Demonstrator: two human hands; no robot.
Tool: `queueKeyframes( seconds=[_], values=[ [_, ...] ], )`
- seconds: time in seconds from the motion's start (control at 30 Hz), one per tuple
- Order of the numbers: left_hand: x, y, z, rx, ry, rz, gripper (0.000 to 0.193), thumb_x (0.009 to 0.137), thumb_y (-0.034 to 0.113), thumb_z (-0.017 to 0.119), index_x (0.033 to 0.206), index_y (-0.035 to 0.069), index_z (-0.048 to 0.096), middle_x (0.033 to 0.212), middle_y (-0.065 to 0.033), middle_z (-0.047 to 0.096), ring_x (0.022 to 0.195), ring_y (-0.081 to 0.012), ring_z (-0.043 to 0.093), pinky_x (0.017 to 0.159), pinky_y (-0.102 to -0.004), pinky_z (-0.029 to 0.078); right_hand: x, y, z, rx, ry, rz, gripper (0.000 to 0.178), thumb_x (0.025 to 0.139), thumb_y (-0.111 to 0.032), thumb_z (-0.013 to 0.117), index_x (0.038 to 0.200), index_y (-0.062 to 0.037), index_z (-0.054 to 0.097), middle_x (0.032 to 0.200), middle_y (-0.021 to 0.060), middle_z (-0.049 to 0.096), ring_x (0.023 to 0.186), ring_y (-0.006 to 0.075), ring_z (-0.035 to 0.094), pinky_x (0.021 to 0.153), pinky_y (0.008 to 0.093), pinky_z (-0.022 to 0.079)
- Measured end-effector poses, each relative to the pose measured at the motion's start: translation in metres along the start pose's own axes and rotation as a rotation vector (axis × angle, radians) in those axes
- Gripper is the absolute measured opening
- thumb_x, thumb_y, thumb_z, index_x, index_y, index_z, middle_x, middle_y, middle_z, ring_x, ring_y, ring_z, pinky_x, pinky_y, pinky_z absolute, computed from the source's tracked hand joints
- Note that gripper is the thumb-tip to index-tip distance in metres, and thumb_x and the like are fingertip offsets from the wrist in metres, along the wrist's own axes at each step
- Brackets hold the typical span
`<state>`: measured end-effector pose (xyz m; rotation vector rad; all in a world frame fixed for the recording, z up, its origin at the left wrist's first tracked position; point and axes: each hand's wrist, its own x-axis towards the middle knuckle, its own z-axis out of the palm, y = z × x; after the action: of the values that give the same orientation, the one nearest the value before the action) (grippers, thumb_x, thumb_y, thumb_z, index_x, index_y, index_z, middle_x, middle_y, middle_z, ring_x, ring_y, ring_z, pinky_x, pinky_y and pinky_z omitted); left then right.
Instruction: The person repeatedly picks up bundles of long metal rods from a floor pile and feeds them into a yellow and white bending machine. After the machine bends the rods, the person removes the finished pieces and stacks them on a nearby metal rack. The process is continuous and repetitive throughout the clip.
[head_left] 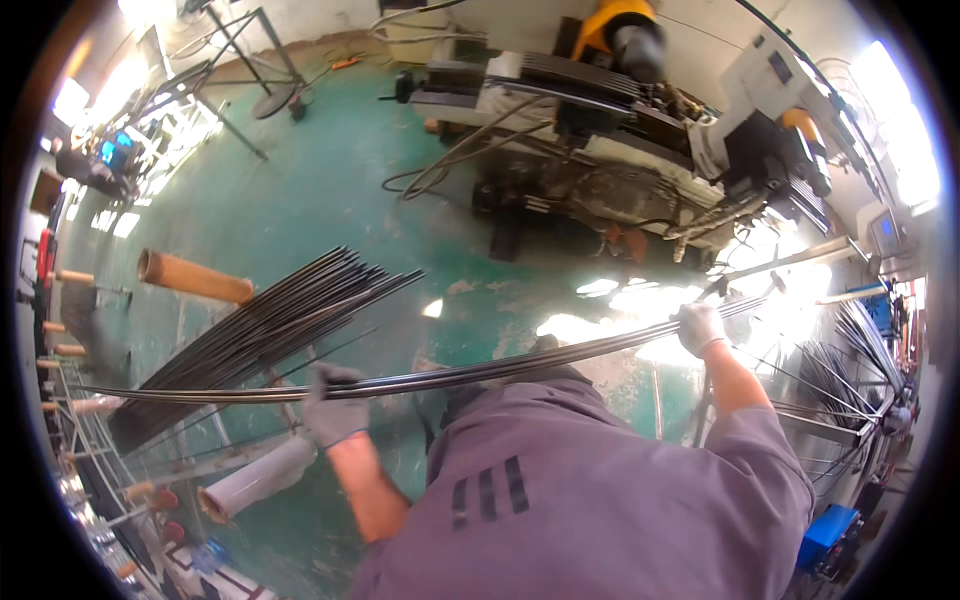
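Note:
A bundle of long, thin dark metal rods (500,369) stretches across the view in front of my body, rising toward the right. My left hand (334,408), in a grey work glove, is closed around the bundle left of the middle. Near its right end, my right hand (700,328), in a pale glove, grips the same rods from above. Behind the left part of the bundle, a large stack of similar rods (290,325) lies slanted on a low support. The fingertips of both hands are partly hidden.
A big machine (600,150) with loose cables stands at the far side. A brown cardboard tube (195,276) and a plastic-wrapped roll (258,478) flank the rod stack. More rods rest on a rack (835,425) at the right. A metal stand (235,55) is at the far left.

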<state>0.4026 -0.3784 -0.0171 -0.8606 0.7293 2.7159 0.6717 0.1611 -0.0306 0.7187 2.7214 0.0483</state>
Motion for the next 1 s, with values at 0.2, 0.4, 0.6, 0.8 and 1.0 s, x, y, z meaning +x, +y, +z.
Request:
queueKeyframes(
  seconds=[0.2,0.4,0.6,0.8,1.0],
  values=[
    [-0.02,0.009,0.091,-0.005,-0.569,0.041,0.013,0.094,0.01,0.053,0.103,0.001,0.058,0.084,-0.005,0.057,0.071,-0.0136,0.047,0.069,-0.0289,0.044,-0.031,0.172,0.104,0.159,0.817,0.839,0.033,0.079,-0.017,0.066,0.106,0.0002,0.064,0.1,0.013,0.064,0.1,0.028,0.061,0.086,0.036,0.048],
    [-0.032,-0.135,0.171,0.201,-0.605,-0.103,0.011,0.093,0.008,0.054,0.102,0.002,0.057,0.087,-0.0064,0.058,0.078,-0.0184,0.052,0.083,-0.0347,0.045,0.002,0.003,0.024,3.138,0.29,0.288,0.038,0.085,0.011,0.05,0.122,0.0049,0.042,0.116,0.0199,0.054,0.102,0.0339,0.06,0.096,0.0467,0.049],
    [-0.021,-0.16,0.247,0.295,-0.919,-0.174,0.018,0.091,0.007,0.056,0.107,-0.001,0.057,0.098,-0.0102,0.062,0.097,-0.0244,0.059,0.106,-0.0456,0.039,0.037,0.066,0.017,2.757,0.594,0.297,0.019,0.097,-0.015,0.053,0.107,0.0013,0.055,0.101,0.0101,0.061,0.098,0.0244,0.059,0.095,0.0351,0.047],
    [0.067,-0.132,0.288,0.352,-0.812,-0.072,0.022,0.092,0.007,0.052,0.111,-0.002,0.056,0.104,-0.0121,0.062,0.102,-0.0267,0.059,0.107,-0.0452,0.039,0.056,0.158,0.001,2.686,1.159,0.519,0.023,0.092,-0.023,0.06,0.096,0.0001,0.058,0.085,0.0088,0.061,0.08,0.0224,0.06,0.079,0.0348,0.054],
    [0.132,-0.188,0.302,0.473,-0.74,-0.189,0.024,0.095,0.015,0.052,0.112,0.0,0.057,0.107,-0.0132,0.062,0.105,-0.0288,0.059,0.101,-0.0473,0.044,0.124,0.042,-0.098,2.703,1.049,0.581,0.019,0.091,-0.015,0.062,0.096,0.0024,0.055,0.085,0.0122,0.064,0.08,0.0266,0.064,0.073,0.0392,0.056]
  ],
)
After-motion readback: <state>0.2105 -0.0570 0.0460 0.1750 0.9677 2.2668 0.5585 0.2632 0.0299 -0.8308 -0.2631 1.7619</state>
